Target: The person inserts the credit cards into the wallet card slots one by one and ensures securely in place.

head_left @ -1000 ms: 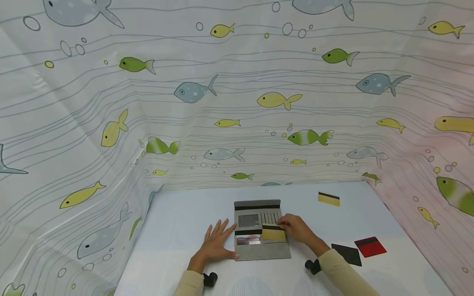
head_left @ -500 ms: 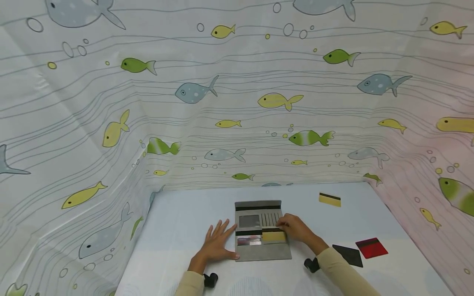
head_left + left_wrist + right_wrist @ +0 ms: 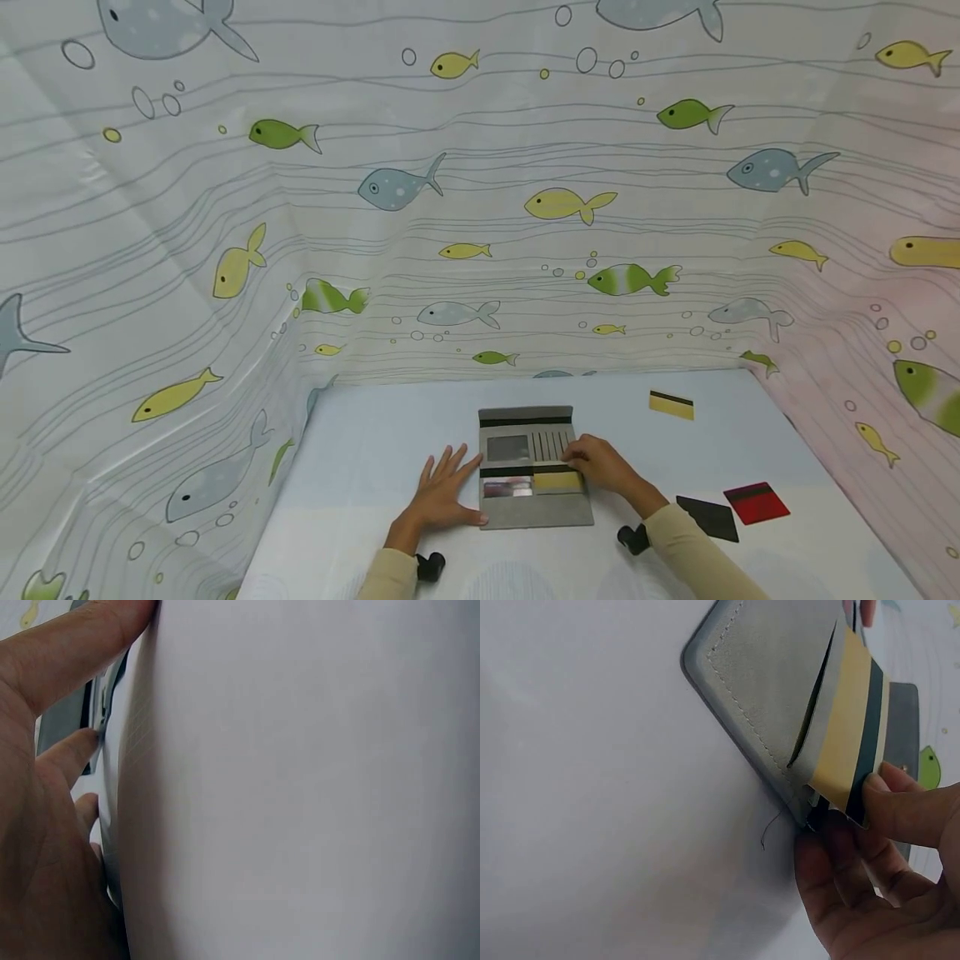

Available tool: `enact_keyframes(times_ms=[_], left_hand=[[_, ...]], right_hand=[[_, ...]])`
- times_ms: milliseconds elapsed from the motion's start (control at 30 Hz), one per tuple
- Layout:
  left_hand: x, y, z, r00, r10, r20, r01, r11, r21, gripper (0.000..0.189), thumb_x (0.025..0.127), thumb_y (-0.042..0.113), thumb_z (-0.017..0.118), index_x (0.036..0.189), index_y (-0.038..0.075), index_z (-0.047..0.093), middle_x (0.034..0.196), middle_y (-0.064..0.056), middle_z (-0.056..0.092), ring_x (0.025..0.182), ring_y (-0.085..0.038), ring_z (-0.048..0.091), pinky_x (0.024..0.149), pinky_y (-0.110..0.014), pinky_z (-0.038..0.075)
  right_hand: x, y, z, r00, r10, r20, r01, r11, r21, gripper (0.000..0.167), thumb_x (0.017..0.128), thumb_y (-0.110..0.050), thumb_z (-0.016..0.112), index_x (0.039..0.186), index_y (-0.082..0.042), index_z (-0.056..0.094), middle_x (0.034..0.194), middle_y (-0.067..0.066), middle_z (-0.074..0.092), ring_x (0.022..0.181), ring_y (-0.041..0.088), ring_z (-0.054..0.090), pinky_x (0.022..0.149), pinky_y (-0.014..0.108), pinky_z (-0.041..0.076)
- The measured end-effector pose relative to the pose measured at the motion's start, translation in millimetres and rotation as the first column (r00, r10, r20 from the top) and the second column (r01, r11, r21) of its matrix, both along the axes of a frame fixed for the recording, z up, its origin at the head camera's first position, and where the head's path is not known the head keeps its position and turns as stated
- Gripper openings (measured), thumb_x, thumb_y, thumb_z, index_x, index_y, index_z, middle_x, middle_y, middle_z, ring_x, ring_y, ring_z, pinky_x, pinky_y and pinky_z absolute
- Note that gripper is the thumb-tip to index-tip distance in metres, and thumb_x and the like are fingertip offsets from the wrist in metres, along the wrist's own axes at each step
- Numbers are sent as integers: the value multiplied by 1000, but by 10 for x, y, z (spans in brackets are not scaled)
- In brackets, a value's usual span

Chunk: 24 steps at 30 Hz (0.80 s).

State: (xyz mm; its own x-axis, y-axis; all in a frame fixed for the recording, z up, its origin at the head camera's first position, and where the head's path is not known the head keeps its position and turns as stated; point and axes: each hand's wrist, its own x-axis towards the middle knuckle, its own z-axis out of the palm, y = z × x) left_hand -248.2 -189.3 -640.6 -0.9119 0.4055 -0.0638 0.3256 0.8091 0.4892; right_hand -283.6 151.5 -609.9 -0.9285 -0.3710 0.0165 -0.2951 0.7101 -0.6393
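A grey wallet (image 3: 528, 511) lies unfolded on the table, with a dark window and several slots in its upper half. In its lower half, a gold bank card (image 3: 557, 481) with a dark stripe sits partly in the right pocket. My right hand (image 3: 603, 468) pinches this card by its right end; in the right wrist view the thumb lies on the striped edge and the other fingers are under the wallet's side. Left of it, another card (image 3: 507, 486) shows in a pocket. My left hand (image 3: 438, 500) is spread flat, thumb and a fingertip at the wallet's left edge.
A second gold card (image 3: 671, 405) lies at the back right of the white table (image 3: 360, 442). A black card (image 3: 708, 518) and a red card (image 3: 756, 502) lie to the right, near my right forearm. A fish-patterned curtain (image 3: 480, 167) surrounds the table.
The gold card in my right hand has slid slightly toward me, deeper into its pocket, its stripe now nearly level with the neighbouring card's. My left hand has stayed in place.
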Motion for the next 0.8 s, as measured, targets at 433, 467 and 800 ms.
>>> enact_keyframes(times_ms=[433, 467, 800], left_hand=[[9, -13, -53, 1000, -9, -4, 10, 1000, 28, 108, 67, 65, 80, 156, 26, 35, 167, -14, 20, 154, -44, 10, 120, -68, -1], [10, -13, -54, 1000, -9, 0, 9, 1000, 26, 108, 67, 66, 80, 156, 26, 35, 167, -14, 20, 154, -44, 10, 120, -68, 0], [-28, -24, -67, 1000, -5, -15, 5, 1000, -24, 107, 67, 68, 78, 156, 28, 35, 167, -10, 20, 155, -41, 11, 121, -66, 2]], right_hand=[[56, -12, -55, 999, -35, 39, 35, 999, 6, 15, 90, -1, 68, 93, -14, 75, 86, -5, 60, 79, 8, 53, 67, 22, 47], [61, -14, -60, 998, -38, 43, 37, 999, 10, 15, 90, -1, 69, 92, -14, 75, 85, -5, 60, 79, 8, 53, 67, 22, 47], [107, 19, -41, 999, 22, -50, -23, 1000, -19, 13, 89, 0, 69, 93, -11, 75, 86, -5, 62, 79, 6, 58, 68, 22, 52]])
